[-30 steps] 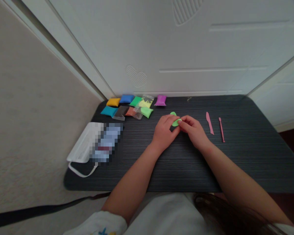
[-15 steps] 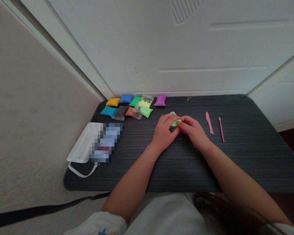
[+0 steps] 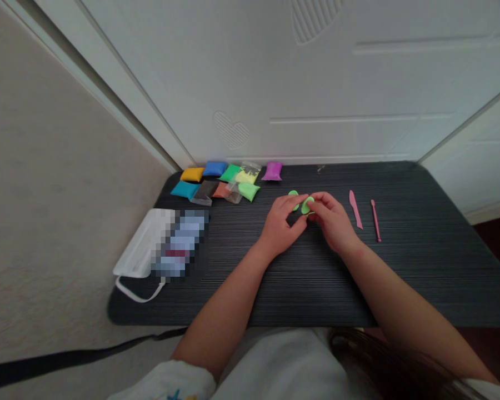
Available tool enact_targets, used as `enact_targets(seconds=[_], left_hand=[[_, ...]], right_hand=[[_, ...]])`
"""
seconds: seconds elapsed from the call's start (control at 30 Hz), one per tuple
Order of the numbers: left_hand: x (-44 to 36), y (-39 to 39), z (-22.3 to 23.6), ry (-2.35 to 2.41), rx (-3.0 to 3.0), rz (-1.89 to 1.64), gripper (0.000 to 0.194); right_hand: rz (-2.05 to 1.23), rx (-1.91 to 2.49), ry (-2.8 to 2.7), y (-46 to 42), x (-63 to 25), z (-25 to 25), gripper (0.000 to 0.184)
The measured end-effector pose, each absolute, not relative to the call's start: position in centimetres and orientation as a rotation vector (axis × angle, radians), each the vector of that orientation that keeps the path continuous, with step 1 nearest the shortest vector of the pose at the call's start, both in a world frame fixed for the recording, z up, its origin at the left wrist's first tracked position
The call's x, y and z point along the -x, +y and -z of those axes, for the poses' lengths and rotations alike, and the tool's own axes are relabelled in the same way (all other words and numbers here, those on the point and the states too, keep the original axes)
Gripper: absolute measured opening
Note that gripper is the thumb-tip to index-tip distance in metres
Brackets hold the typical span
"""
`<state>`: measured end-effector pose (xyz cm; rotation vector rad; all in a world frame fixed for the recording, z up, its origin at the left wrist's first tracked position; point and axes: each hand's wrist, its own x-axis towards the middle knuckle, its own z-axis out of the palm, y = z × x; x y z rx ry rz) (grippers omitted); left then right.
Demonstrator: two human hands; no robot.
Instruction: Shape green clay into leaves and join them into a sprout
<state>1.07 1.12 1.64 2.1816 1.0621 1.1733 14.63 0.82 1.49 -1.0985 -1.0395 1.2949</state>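
My right hand (image 3: 333, 221) is closed in a pinch on a flattened piece of light green clay (image 3: 307, 205), held tilted a little above the dark table. My left hand (image 3: 280, 223) lies beside it with fingers stretched out and the thumb apart. Its fingers partly cover a second light green clay piece (image 3: 294, 194) on the far side; whether they press on it is hidden. A thin green edge shows between my left thumb tip and the right fingers.
To the right lie a pink plastic knife (image 3: 355, 209) and a pink modelling stick (image 3: 375, 221). Several colored clay packets, including a purple one (image 3: 272, 171), sit along the back left. A white case (image 3: 139, 247) with a strap and a blurred-out object (image 3: 182, 244) occupy the left side.
The green clay piece in my right fingers has shifted slightly right, away from the left fingers, and turned more upright. A gap has opened between my left thumb and fingers.
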Motion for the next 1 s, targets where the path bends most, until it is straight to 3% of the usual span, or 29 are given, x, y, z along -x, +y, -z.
enact_targets(seconds=[0.3,0.7,0.87,1.0], left_hand=[[-1.08,1.47,-1.19,1.152,-1.955,-1.246,0.020],[-0.79,1.87,-1.04,1.098,-2.048,-1.160,0.028],[-0.90,1.82,-1.07,1.156,-2.052,-1.182,0.022],[-0.85,1.78,-1.05,1.129,-2.095,-1.189,0.030]], right_hand=[[-1.326,1.052,-0.968,0.92,-14.74,-1.42,0.020],[-1.341,1.010,-1.004,1.04,-14.85,-1.38,0.023],[-1.335,1.015,-0.993,1.09,-14.71,-1.35,0.023],[-1.345,0.993,-1.000,1.10,-14.67,-1.25,0.023]])
